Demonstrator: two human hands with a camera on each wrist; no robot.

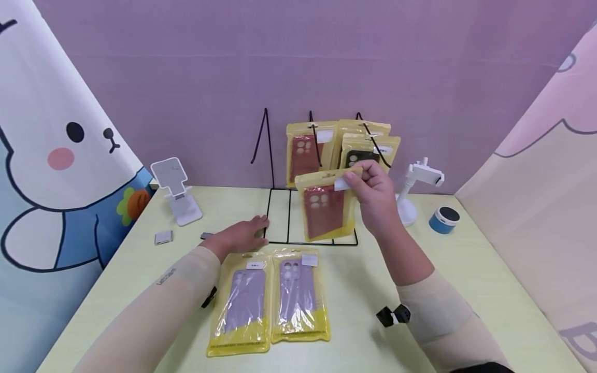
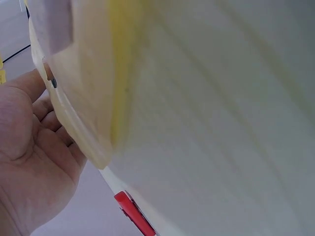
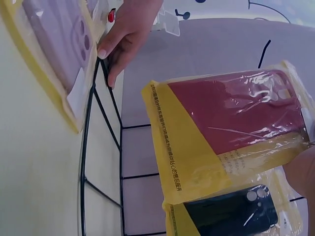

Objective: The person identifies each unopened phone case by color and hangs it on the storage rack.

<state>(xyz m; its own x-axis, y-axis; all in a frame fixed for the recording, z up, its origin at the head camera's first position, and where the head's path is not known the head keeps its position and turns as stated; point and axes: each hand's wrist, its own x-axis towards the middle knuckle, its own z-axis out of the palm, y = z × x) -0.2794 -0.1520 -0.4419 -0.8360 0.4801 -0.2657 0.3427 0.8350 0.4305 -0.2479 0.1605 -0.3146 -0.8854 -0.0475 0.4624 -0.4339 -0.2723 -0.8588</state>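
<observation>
My right hand (image 1: 368,184) pinches the top of a yellow packet with a red phone case (image 1: 326,207) (image 3: 231,128), holding it in the air in front of a black wire display rack (image 1: 308,217) (image 3: 98,147). More yellow packets (image 1: 345,145) hang on the rack's hooks, one with a red case and one with a black case (image 3: 231,214). My left hand (image 1: 242,233) (image 3: 123,37) rests flat on the table with its fingertips on the rack's base. Two packets with lilac cases (image 1: 270,303) lie on the table in front of me.
A white folding phone stand (image 1: 177,194) stands at the back left, with a small grey item (image 1: 164,237) near it. A white clamp holder (image 1: 415,191) and a blue round speaker (image 1: 444,219) stand at the back right. Printed panels wall both sides.
</observation>
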